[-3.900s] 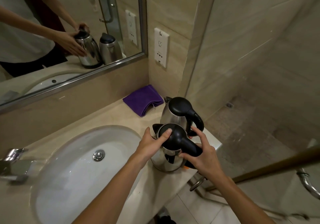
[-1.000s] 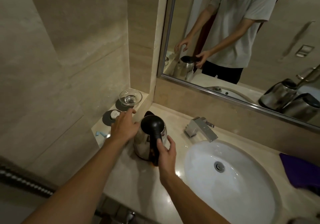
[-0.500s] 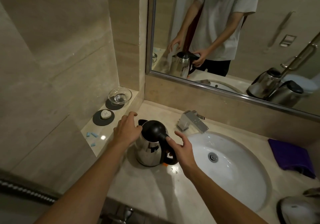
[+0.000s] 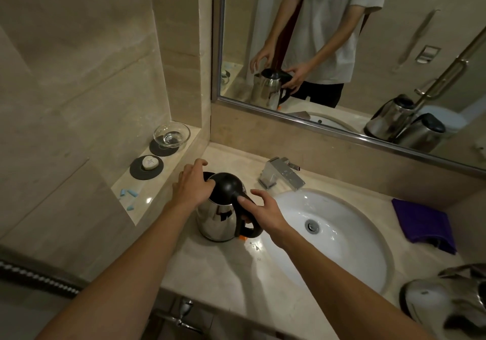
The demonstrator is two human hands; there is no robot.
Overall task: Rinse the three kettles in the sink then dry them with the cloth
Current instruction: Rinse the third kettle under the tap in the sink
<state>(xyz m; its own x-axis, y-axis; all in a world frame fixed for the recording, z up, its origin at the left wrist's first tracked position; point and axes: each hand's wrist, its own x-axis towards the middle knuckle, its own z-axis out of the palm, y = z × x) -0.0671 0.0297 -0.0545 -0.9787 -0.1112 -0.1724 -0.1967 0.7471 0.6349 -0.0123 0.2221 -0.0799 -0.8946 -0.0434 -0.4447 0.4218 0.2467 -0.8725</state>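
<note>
**While the kettle's parked left of the sink, it's touched from both sides**

While the steel kettle (image 4: 218, 216) is stood upright on the counter (image 4: 228, 274), just left of the sink (image 4: 342, 258), it's only touched, not clamped.

The left hand (image 4: 192, 185) is laid against the far-left edge of the black lid, by the spout. Its fingers are loosely curved and a bit spread, and the thumb is rested on the lid.

The right hand (image 4: 265, 213) is held at the black handle. The thumb tip is set on the handle's top, where it meets the lid. The other fingers are fanned out and relaxed, and no wrap around the handle can be made out.

A second kettle (image 4: 444, 300) is caught, blurred, at the bottom right corner. The purple cloth (image 4: 423, 224) is seen folded on the counter right of the basin, and the faucet (image 4: 281, 174) is set behind it.
</note>
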